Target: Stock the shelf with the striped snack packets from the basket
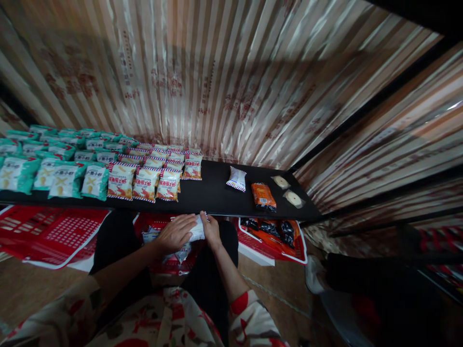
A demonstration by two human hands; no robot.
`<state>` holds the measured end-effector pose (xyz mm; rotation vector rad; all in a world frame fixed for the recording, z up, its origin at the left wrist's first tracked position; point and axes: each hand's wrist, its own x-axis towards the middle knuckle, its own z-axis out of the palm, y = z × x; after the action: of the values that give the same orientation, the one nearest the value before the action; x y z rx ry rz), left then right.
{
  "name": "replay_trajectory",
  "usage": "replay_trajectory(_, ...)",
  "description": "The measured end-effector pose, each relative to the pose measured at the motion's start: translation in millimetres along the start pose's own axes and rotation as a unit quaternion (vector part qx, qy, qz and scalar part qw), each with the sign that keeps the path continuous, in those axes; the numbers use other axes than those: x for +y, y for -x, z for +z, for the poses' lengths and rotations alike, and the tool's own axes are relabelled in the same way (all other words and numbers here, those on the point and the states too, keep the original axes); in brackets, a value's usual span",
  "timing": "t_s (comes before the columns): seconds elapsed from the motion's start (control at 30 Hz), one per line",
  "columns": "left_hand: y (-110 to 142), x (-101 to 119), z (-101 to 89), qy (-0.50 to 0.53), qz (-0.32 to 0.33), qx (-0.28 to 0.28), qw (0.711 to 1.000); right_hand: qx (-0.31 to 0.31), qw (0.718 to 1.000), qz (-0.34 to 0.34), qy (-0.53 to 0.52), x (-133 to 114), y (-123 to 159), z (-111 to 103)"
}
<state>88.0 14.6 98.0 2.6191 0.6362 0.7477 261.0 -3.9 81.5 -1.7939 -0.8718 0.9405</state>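
My left hand [177,233] lies across the left part of a white snack bag [197,228], its fingers bent over the wrapper. On the bag's right end, my right hand [211,230] is closed with the thumb on top. Both hands are just in front of the black shelf's [210,195] near edge, above a red basket [158,266] between my knees. More white and blue packets [183,252] show in that basket, partly covered by my hands. A similar bag [237,179] lies alone on the shelf, its pale side up.
Rows of red-and-white snack bags [144,183] and green bags [63,179] stand on the shelf's left. An orange packet [263,196] and two round pale items in clear wrap [293,198] lie right. Red baskets [54,231] flank my legs. Someone's shoe [315,274] shows at right.
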Motion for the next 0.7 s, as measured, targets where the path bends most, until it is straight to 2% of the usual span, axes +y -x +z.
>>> replay_trajectory(0.2,12.5,6.2,-3.9,-0.002,0.060,-0.036,0.998,-0.042,0.998,0.028,-0.022,-2.6,1.4,-3.6)
replay_trajectory(0.3,16.2,4.4,-6.2,0.014,0.060,-0.063,0.996,-0.053,0.996,0.050,-0.046,-1.0,0.8,-3.1)
replay_trajectory(0.43,20.7,1.1,-9.5,0.024,0.054,-0.103,0.993,-0.083,0.984,0.121,-0.099,-1.9,1.7,-1.7)
replay_trajectory(0.7,31.8,-8.3,-8.6,-0.021,0.107,-0.070,0.992,-0.154,0.962,0.198,-0.112,1.6,8.5,8.3)
